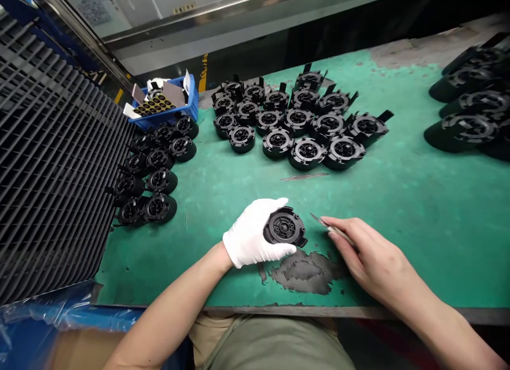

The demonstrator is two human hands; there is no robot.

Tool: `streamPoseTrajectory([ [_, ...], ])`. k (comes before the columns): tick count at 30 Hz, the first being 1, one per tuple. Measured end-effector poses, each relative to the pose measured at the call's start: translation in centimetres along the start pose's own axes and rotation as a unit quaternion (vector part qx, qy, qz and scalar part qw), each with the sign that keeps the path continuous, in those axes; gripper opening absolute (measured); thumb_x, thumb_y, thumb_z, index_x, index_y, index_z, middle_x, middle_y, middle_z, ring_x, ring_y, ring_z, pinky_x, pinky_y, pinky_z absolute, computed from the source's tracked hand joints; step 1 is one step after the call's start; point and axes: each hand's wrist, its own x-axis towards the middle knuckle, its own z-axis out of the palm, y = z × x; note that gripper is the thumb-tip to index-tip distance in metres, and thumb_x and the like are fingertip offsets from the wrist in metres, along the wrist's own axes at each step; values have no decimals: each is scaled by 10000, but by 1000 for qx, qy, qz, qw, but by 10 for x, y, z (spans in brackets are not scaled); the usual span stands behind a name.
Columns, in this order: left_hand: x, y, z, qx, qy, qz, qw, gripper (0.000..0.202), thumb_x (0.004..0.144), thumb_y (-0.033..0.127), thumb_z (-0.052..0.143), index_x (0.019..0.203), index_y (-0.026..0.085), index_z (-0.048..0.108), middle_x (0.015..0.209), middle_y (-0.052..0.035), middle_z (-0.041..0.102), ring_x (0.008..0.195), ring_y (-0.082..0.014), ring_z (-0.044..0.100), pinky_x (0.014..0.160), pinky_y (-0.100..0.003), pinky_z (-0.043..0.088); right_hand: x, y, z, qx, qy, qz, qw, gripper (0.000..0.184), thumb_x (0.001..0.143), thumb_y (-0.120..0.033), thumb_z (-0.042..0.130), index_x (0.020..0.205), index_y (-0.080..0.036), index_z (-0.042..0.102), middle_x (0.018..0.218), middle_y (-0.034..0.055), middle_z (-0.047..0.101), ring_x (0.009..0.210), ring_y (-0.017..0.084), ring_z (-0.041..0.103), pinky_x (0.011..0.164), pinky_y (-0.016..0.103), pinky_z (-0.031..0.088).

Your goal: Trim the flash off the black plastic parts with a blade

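The gloved left hand (253,236) grips the round black part (284,227) by its left side over the near counter (223,187). The bare right hand (370,253) grasps a slim knife (321,222), slanting far-left, its tip right of the part, not touching.

Surface (410,192): passage between central black parts (298,118) and far-right-corner parts (472,128), toward far edge. Obstructions: left-edge parts (160,180); right hand (372,253) near front edge.

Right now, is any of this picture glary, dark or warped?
In the head view, the metal rail catches a sheen; the black parts at far right sink into darkness; the rack at left looks stretched; the round part in the left hand is fairly sharp.
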Motion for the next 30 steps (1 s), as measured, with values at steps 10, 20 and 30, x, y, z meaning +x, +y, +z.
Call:
streamPoseTrajectory([
  [10,-10,-2,11,-113,98,9,989,836,1136,466,967,1839,230,580,1806,-261,762,1684,-413,820,1492,-679,658,-4,-3,-1,-29,34,14,999,260,1327,-407,642,1509,-305,796,1212,66,938,945,260,908,904,390,722],
  [20,-4,-1,6,-121,154,-74,978,576,1238,603,840,1670,234,747,1625,-206,903,1505,-366,923,1268,-580,805,7,3,11,-22,39,21,999,297,1323,-403,629,1520,-290,820,1353,94,958,1108,285,942,1036,412,749],
  [30,5,7,5,22,60,-78,995,1276,823,761,1176,1849,232,633,1818,-254,779,1728,-555,755,1521,-778,602,26,-3,13,-4,10,16,1000,335,1338,-408,587,1542,-300,830,1256,65,949,1035,256,931,967,384,744],
])
